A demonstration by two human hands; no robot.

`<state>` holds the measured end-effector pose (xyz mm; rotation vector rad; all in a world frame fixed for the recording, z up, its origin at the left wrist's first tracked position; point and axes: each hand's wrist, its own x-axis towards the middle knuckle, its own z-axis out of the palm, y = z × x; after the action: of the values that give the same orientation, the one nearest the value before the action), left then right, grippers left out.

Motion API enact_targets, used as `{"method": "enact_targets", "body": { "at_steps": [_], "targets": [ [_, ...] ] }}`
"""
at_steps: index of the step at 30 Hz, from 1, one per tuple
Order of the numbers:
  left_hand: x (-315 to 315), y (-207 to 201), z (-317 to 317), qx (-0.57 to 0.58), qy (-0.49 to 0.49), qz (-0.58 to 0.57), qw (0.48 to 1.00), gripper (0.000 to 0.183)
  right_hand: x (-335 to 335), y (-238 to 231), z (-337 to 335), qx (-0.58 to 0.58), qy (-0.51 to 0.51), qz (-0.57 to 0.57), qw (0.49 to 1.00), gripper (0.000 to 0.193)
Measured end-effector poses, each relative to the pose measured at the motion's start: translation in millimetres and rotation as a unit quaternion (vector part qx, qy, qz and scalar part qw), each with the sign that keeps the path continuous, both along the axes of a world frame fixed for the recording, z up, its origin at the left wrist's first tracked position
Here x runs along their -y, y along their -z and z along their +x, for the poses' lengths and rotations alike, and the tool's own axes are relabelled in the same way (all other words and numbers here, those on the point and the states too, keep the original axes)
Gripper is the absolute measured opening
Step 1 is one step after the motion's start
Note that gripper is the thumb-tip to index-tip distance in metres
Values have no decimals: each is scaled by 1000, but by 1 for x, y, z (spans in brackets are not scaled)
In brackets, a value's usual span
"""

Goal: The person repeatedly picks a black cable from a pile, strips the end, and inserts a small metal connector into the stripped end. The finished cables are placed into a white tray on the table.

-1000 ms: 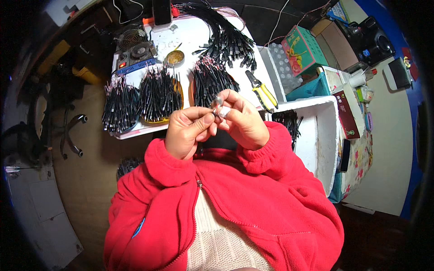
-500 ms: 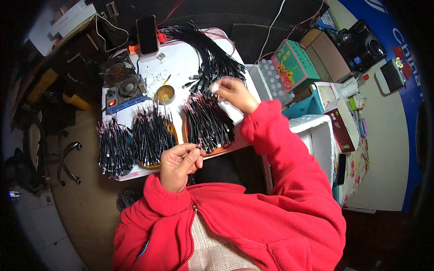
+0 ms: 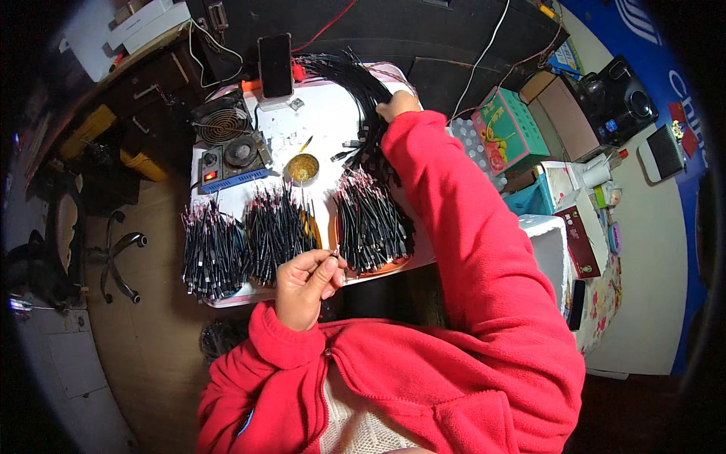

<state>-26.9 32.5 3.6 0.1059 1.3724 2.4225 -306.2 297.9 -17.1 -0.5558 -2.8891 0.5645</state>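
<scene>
My left hand (image 3: pixel 304 286) is pinched, low in front of the table's near edge. Between its thumb and fingertips is a thin cable end (image 3: pixel 336 252) with a small pinkish tip; the rest of it is hidden by the hand. My right hand (image 3: pixel 398 106) reaches over the long black cables (image 3: pixel 361 87) at the back right of the table. Its fingers are mostly hidden, so its grip does not show. Three bunches of short black cables with pinkish wire ends stand along the front: a left (image 3: pixel 214 253), a middle (image 3: pixel 276 234) and a right bunch (image 3: pixel 372 223).
On the white table (image 3: pixel 314 125) are a round tin (image 3: pixel 302 168) of brownish stuff, a blue device with a lit switch (image 3: pixel 234 168), a fan (image 3: pixel 221 126) and a phone on a stand (image 3: pixel 275 66). A green carton (image 3: pixel 510 129) and a foam box (image 3: pixel 546 234) stand to the right.
My right hand has moved away from above the right bunch, farther back to the long cables. The left hand keeps its pinch. The whole view has shifted slightly.
</scene>
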Motion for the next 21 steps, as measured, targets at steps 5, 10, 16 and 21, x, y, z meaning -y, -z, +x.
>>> {"method": "enact_targets", "body": {
  "at_steps": [5,10,16,21],
  "targets": [
    [7,-10,-1,-10,-28,41,999,15,-27,-99,44,-27,-86,-79,993,36],
    [-7,-30,-13,-9,21,188,982,17,18,-125,192,-265,-237,-108,928,20],
    [-8,-54,-48,-34,-36,189,981,16,104,-44,348,-275,-380,-116,875,16],
    [21,-68,-35,-192,-89,99,972,15,112,-6,364,-107,-472,-225,846,16]
  ]
}}
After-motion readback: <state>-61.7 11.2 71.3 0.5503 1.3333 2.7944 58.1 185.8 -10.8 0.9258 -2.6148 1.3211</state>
